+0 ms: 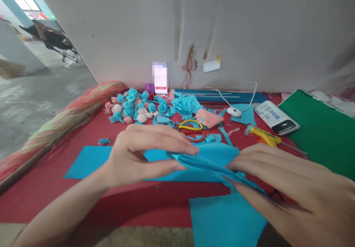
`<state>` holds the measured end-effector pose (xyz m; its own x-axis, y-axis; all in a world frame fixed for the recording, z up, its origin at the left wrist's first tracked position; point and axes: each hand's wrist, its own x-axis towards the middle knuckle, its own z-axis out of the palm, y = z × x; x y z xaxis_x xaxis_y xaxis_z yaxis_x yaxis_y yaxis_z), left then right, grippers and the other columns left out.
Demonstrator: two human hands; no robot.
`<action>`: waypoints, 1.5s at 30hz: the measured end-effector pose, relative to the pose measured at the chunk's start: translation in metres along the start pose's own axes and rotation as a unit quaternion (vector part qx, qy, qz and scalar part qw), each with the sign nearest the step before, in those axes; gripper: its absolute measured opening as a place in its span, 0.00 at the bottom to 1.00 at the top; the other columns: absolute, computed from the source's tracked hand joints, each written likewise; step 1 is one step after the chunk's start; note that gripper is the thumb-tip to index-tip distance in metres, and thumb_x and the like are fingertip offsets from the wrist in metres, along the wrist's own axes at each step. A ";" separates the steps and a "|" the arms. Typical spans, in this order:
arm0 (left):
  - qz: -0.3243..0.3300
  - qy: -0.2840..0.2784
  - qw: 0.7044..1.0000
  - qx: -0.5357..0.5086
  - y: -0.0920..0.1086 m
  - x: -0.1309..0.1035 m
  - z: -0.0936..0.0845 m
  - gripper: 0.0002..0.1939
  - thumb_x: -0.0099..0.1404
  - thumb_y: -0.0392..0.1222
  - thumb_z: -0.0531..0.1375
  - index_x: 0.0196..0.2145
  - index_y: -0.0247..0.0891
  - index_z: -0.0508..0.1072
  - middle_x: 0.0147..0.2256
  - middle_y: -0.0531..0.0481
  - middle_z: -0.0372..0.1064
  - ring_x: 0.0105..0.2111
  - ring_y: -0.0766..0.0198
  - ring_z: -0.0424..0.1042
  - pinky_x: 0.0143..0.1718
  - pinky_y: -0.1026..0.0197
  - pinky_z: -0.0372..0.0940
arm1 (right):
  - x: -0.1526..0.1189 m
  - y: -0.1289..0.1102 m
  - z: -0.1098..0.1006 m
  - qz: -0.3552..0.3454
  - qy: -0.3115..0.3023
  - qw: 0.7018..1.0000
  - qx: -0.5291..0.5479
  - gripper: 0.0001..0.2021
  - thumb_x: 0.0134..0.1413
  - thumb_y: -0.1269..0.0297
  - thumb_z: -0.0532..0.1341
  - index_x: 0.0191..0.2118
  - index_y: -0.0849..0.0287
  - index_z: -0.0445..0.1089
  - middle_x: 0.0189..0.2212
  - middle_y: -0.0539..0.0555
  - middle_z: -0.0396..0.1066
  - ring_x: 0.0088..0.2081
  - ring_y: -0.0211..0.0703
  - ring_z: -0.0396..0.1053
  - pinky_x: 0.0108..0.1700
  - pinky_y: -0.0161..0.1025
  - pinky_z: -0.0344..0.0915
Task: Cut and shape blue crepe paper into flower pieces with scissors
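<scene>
A gathered, folded strip of blue crepe paper (205, 162) is stretched between my two hands above the red table. My left hand (146, 152) pinches its left end between thumb and fingers. On the right, my right hand (294, 180) has its fingers closed around the other end. Beneath them a long flat blue sheet (88, 162) lies across the table. A blue piece (224, 217) hangs down over the table's front edge, below my right hand. Scissors with yellow and red handles (191, 125) lie just beyond my left hand's fingertips.
Blue, pink and white paper flowers (133, 104) are heaped at the back left. A folded pink paper (209, 118), a yellow glue gun (264, 135), a white device (277, 117) and a green board (318, 128) lie toward the right. A lit phone (161, 77) stands at the back.
</scene>
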<state>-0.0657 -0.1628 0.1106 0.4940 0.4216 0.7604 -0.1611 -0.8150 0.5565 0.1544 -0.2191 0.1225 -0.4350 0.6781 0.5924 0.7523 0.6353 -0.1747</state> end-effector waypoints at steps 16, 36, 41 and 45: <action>-0.103 -0.003 0.994 0.021 0.001 -0.002 0.000 0.08 0.51 0.29 0.63 0.28 0.40 0.74 0.26 0.54 0.73 0.24 0.68 0.70 0.27 0.68 0.67 | 0.010 0.000 0.003 0.029 -0.026 0.992 0.117 0.03 0.42 0.72 0.61 0.24 0.59 0.70 0.22 0.45 0.72 0.25 0.33 0.69 0.28 0.27 0.66; -0.557 0.111 0.793 -0.221 -0.028 -0.067 -0.016 0.15 0.56 0.40 0.61 0.42 0.44 0.66 0.26 0.56 0.67 0.23 0.68 0.68 0.23 0.68 0.66 | -0.001 0.051 0.039 0.198 -0.396 0.868 0.223 0.15 0.47 0.62 0.59 0.43 0.58 0.68 0.41 0.53 0.71 0.41 0.42 0.70 0.42 0.36 0.68; -0.495 0.008 0.861 0.113 -0.036 -0.106 -0.022 0.17 0.60 0.45 0.55 0.46 0.39 0.65 0.40 0.46 0.67 0.40 0.58 0.69 0.36 0.59 0.67 | -0.025 0.049 0.076 0.246 -0.489 0.797 0.255 0.21 0.46 0.69 0.55 0.50 0.62 0.64 0.42 0.58 0.69 0.44 0.47 0.68 0.44 0.41 0.65; -0.365 -0.089 0.836 0.401 -0.019 -0.124 -0.004 0.18 0.64 0.41 0.49 0.50 0.34 0.62 0.50 0.38 0.60 0.51 0.52 0.60 0.50 0.49 0.59 | -0.031 0.051 0.091 0.271 -0.523 0.763 0.265 0.25 0.45 0.70 0.54 0.53 0.65 0.60 0.43 0.61 0.69 0.43 0.51 0.69 0.43 0.44 0.65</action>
<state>-0.1273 -0.1979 0.0069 0.3413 0.9148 0.2160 0.8273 -0.4015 0.3929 0.1610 -0.1738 0.0236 -0.4965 0.6418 -0.5845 0.7766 0.0277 -0.6294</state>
